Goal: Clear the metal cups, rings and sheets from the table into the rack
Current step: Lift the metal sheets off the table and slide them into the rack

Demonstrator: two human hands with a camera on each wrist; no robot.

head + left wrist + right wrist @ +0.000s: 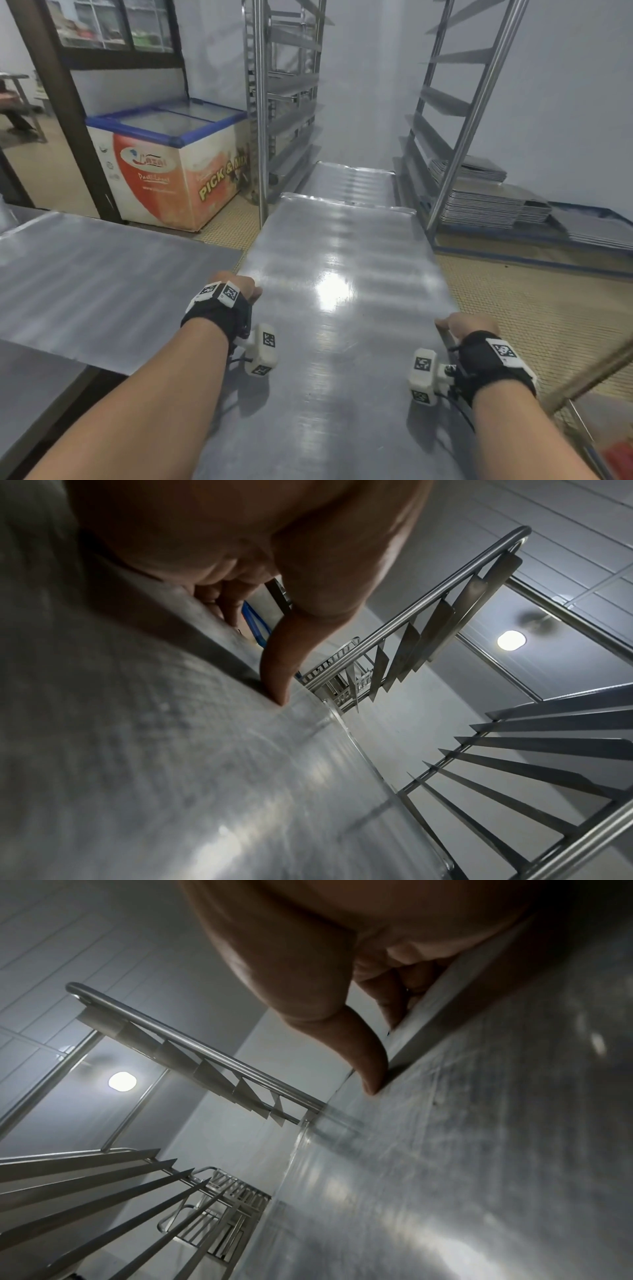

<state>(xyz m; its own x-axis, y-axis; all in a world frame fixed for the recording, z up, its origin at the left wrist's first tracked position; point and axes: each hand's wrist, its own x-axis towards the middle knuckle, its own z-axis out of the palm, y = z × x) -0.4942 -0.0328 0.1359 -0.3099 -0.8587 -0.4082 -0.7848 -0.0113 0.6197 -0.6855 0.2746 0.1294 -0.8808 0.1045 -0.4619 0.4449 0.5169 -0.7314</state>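
I see a chest freezer (171,161) with a blue rim at upper left, a dark-framed window (113,27) above it, tiled floor (534,308) at right, pale walls (582,102) and a round ceiling lamp (511,640).

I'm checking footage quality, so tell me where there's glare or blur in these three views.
Head view: a bright glare patch on the metal sheet between the left hand and right hand. Left wrist view: the ceiling lamp blows out, the near sheet is smeared. Right wrist view: the same, with streaky reflections.
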